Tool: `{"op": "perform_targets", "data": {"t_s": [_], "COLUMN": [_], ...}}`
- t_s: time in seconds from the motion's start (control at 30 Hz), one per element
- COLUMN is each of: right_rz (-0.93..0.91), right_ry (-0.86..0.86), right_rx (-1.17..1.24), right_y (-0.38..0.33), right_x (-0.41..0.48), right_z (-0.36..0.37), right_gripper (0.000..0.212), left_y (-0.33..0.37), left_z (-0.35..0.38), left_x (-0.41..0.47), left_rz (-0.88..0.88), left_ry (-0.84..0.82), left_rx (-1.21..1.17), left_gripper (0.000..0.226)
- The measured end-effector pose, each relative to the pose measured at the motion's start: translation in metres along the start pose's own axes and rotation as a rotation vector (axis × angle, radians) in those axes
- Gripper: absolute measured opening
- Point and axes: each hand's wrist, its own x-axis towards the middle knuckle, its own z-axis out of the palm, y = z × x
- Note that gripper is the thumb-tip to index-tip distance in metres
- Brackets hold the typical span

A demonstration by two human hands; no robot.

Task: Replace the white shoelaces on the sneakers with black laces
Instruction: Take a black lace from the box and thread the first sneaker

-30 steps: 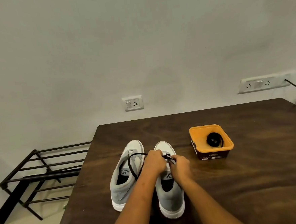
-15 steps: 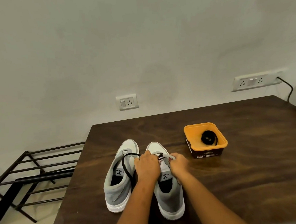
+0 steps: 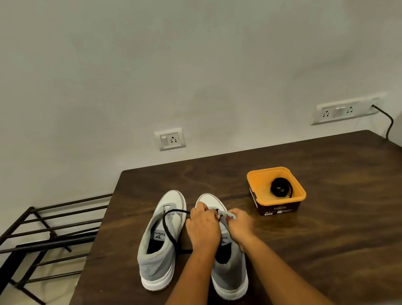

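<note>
Bending over the right sneaker (image 3: 230, 276), I have both hands bunched at its lacing area, just behind the white toe. My left hand (image 3: 204, 227) is curled with the knuckles up, and the black lace (image 3: 171, 230) comes out from under its fingers. The fingertips are hidden, so I can't tell exactly how they hold it.

From that hand the lace swings left in a wide loop across the tongue and opening of the left sneaker (image 3: 159, 257). It then drops into the gap between the two shoes and disappears under my left wrist.

My right hand (image 3: 240, 225) has its thumb and fingers closed together, pinching the grey eyelet edge of the right sneaker and lifting it a little.

Both sneakers stand side by side on the dark wooden table (image 3: 333, 250), toes towards the wall and heels towards me. To their right, well apart from my hands, sits an orange box (image 3: 259, 184) with a coiled lace (image 3: 281, 189), also black, lying inside.

On the wall behind are a socket (image 3: 170, 139) and a longer socket strip (image 3: 344, 110) with a black cable (image 3: 388, 122) hanging from it. A black metal rack (image 3: 46, 237) stands on the floor to the left of the table.
</note>
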Motion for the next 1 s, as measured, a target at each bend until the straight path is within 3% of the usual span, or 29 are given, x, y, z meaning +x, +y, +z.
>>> {"op": "perform_targets", "data": {"t_s": [0.63,1.0], "right_rz": [-0.158,-0.236], "right_ry": [-0.076,-0.033], "right_rx": [-0.017,-0.093], "right_y": [0.008,0.012], "right_x": [0.0,-0.003], "right_z": [-0.012,-0.009], "right_gripper": [0.021,0.026], "left_y": [0.0,0.006], "left_z": [0.006,0.002], "left_x": [0.001,0.006], "left_rz": [0.013,0.016], "left_ry": [0.013,-0.016], "left_rx": [0.034,0.085], "left_gripper": [0.03,0.028]}}
